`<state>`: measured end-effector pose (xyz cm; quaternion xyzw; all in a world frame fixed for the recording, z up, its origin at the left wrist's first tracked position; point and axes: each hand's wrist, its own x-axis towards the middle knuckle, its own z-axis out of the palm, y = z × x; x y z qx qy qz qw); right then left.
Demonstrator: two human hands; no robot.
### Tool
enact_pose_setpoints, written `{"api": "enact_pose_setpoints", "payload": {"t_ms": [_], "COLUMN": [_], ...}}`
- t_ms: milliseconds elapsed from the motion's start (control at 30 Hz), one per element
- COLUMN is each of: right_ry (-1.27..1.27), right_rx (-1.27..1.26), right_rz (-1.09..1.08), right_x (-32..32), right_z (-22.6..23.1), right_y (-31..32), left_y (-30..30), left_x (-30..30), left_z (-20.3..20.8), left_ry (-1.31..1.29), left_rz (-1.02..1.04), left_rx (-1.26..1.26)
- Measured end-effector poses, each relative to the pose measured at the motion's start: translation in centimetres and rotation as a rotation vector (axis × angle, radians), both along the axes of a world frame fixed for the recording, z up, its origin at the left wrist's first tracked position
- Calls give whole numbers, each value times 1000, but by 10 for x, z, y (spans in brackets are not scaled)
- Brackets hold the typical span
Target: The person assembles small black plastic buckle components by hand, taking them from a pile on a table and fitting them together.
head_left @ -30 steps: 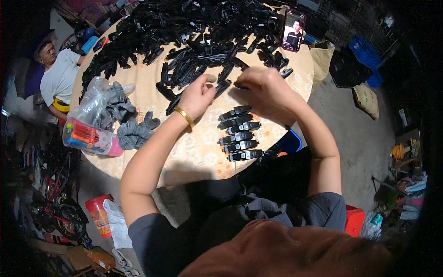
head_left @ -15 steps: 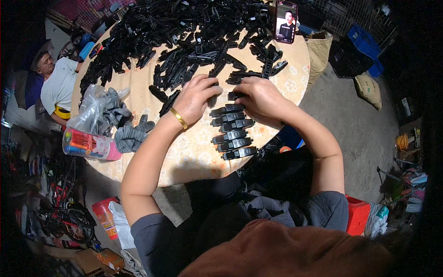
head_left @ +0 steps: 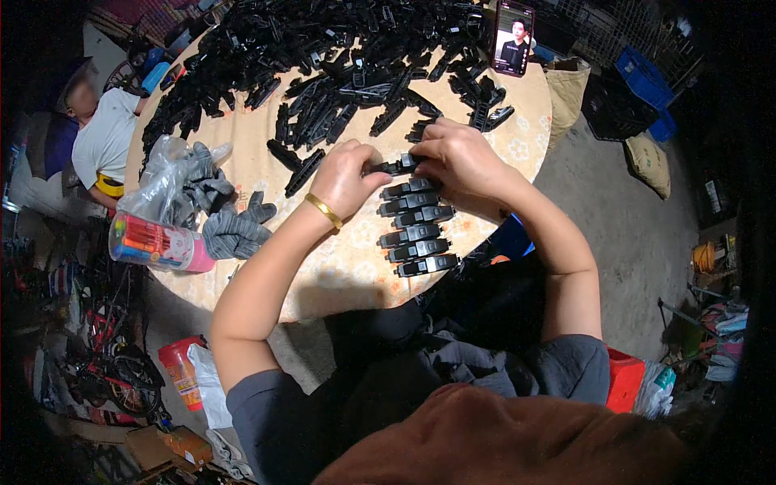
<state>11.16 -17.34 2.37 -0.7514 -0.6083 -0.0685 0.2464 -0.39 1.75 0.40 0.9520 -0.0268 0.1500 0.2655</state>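
Observation:
Between my two hands is a black plastic part [head_left: 398,166], long and narrow with a raised block. My left hand [head_left: 346,179], below a gold bracelet on the wrist, pinches its left end. My right hand [head_left: 457,155] grips the right end with thumb and fingers. Just nearer to me, several like black parts [head_left: 416,214] lie side by side in a column on the tablecloth. A large heap of loose black parts [head_left: 323,48] covers the far side of the table, with stray pieces reaching close to my hands.
The round table [head_left: 339,279] has a flowered cloth. At left lie grey gloves [head_left: 236,230], a plastic bag [head_left: 166,182] and a clear tub of coloured pens [head_left: 158,244]. A phone [head_left: 512,39] stands at the far right. Another person [head_left: 109,137] sits at the left.
My left hand has come right and now grips the black part's left end; earlier only my right hand was on it. The view has shifted slightly.

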Motion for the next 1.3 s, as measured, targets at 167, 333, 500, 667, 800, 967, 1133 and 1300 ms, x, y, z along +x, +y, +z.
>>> {"api": "enact_pose_setpoints", "payload": {"t_ms": [167,333,500,667,800,967,1133,1300], "right_ry": [4,60,115,223,172,19,-35,323], "right_rx": [-48,-83,6,38,55,-40,43,-198], "right_rz": [12,52,179,141,-208,-167,-26,55], "right_x": [6,15,7,11,37,48,16,34], "right_z": [3,-1,-9,-9,11,-10,-13,7], "right_y": [-2,-4,7,-1,-22,-22,18,39], "left_y": [2,-1,-7,-5,-7,-13,-14,-7], "left_x": [-3,1,3,1,-1,4,6,3], "left_z": [4,3,0,0,6,-4,-2,-6], "left_ry": [-27,-45,-80,65,36,-95,-272,-290], "left_rz": [-8,-35,-98,-151,-314,-247,-41,79], "left_rx": [-21,-25,-100,-206,-112,-205,31,145]}}
